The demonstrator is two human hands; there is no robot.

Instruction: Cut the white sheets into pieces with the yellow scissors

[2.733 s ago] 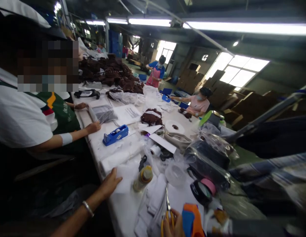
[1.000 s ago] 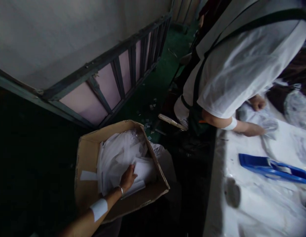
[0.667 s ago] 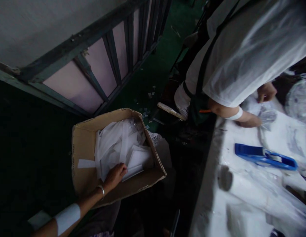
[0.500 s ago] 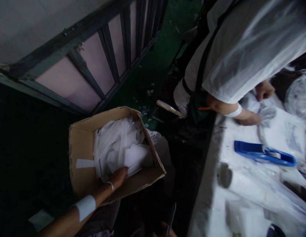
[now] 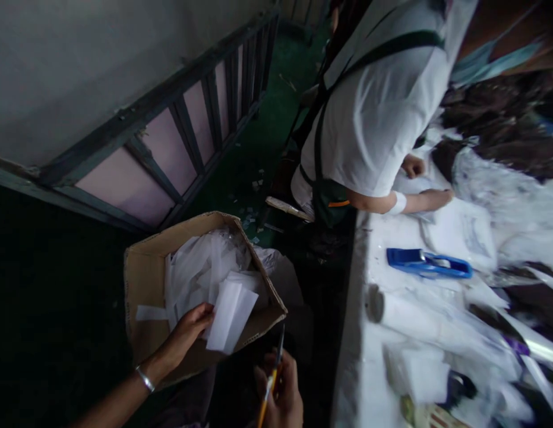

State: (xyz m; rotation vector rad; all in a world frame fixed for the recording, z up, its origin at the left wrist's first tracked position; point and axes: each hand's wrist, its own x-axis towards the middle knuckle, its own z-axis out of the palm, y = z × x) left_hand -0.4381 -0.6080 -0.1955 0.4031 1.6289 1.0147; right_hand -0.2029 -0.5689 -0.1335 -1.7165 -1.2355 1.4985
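My left hand [image 5: 190, 326] is closed on the edge of a folded white sheet [image 5: 231, 318], paper or thin fabric. It holds the sheet over the near side of a cardboard box [image 5: 145, 279]. Loose white pieces [image 5: 198, 261] fill much of the box. To the right of the box and lower, my right hand [image 5: 283, 389] is closed around a slim bladed tool [image 5: 272, 380] with an orange-yellow handle. The dark pointed tip of that tool points up, near the box's corner. Part of its handle is hidden by my fingers.
A white worktable [image 5: 354, 356] stands at right, with a blue tape dispenser [image 5: 427, 263], a white roll [image 5: 414, 315] and plastic wrapping [image 5: 503, 208]. A co-worker [image 5: 365, 125] leans over it. A slatted frame [image 5: 169, 154] lines the wall; scraps [image 5: 252, 217] dot the green floor.
My left hand has come up from the box contents with the folded white sheet. My right hand and its tool have risen into view. The camera view has shifted.
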